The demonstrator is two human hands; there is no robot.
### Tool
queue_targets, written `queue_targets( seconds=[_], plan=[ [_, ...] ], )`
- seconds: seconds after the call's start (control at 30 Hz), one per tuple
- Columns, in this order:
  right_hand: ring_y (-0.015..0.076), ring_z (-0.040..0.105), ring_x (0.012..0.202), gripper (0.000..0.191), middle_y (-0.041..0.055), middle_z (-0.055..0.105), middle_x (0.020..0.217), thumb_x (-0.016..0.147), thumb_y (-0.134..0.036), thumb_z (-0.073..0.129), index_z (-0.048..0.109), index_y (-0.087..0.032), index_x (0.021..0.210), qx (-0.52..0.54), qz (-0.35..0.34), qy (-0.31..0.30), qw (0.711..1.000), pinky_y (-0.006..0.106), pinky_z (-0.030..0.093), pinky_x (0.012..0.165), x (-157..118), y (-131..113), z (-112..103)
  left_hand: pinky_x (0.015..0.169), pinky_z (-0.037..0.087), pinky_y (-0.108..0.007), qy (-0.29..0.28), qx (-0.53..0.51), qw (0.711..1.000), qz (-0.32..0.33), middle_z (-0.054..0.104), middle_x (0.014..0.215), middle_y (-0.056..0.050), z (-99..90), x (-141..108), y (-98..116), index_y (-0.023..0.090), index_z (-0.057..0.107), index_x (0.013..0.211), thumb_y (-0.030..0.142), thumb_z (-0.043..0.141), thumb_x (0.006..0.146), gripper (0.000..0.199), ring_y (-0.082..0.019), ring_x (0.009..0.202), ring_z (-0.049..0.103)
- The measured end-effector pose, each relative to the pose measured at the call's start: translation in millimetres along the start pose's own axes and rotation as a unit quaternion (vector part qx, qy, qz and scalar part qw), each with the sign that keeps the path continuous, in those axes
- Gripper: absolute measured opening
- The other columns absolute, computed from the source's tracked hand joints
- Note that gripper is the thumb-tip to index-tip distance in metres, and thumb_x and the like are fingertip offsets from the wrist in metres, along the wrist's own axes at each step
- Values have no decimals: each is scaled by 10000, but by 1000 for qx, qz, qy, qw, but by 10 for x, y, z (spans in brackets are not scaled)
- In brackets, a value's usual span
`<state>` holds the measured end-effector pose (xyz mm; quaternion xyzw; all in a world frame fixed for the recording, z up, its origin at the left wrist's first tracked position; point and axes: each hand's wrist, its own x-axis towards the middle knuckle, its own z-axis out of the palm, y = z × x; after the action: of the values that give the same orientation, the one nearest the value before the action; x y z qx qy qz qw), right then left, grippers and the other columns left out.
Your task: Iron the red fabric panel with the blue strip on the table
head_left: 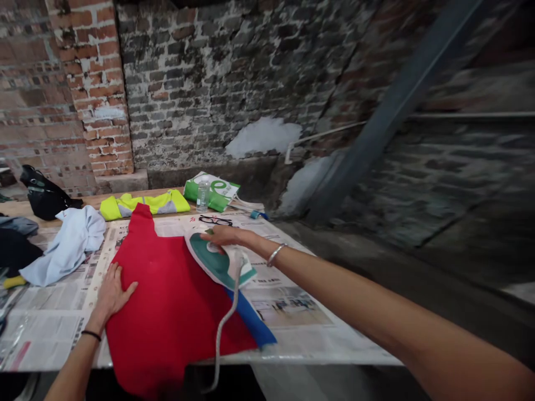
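A red piece of cloth lies spread on the table, its lower end hanging over the front edge. Under its right side a strip of blue cloth shows. My right hand is wrapped round the handle of a green and white iron. The iron rests at the red cloth's right edge, partly beyond it, and its soleplate is hidden. From its heel a pale cord runs down across the cloth and over the edge. My left hand lies flat on the cloth's left edge, fingers apart.
Newspaper covers the table. Behind the cloth are eyeglasses, a clear bottle, a green and white bag and a yellow reflective garment. A light blue garment and a black bag lie left. A slanted beam stands right.
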<state>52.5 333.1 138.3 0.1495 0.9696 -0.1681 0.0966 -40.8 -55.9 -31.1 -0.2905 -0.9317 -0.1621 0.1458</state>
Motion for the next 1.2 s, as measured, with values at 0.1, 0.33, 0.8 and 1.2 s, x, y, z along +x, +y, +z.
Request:
queue_targets(
  seconds=[0.1, 0.33, 0.8, 1.2],
  plan=[
    [166, 651, 619, 504, 70, 669, 589, 1027, -433, 505, 664, -140, 648, 58, 49, -13, 997, 226, 467, 603, -253, -55, 66, 1229, 337, -526, -4, 2, 1000, -5, 509, 1513, -252, -3, 10, -4, 68, 537, 1362, 623, 515, 907, 717, -376, 1467, 423],
    [148, 658, 547, 448, 23, 664, 583, 1062, -423, 407, 608, -174, 749, 221, 40, -30, 974, 201, 477, 522, -742, -207, 420, 1231, 327, -538, -6, 5, 1000, 0, 514, 1506, -254, 22, 34, -52, 68, 531, 1354, 632, 489, 899, 726, -376, 1464, 428],
    [252, 752, 989, 505, 178, 795, 900, 1065, -385, 370, 774, -82, 1087, 132, 53, 56, 988, 247, 519, 808, -230, -707, 337, 1208, 368, -549, 7, -12, 1000, 7, 551, 1464, -235, -73, 130, -80, 109, 540, 1304, 635, 497, 863, 688, -391, 1423, 478],
    [223, 764, 931, 549, 178, 792, 856, 1068, -378, 360, 802, -82, 933, 128, 7, 33, 991, 216, 515, 771, -335, -674, 388, 1216, 355, -547, -2, -20, 1000, -1, 543, 1482, -219, -70, 131, -127, 110, 539, 1314, 649, 491, 862, 705, -379, 1434, 466]
  ],
)
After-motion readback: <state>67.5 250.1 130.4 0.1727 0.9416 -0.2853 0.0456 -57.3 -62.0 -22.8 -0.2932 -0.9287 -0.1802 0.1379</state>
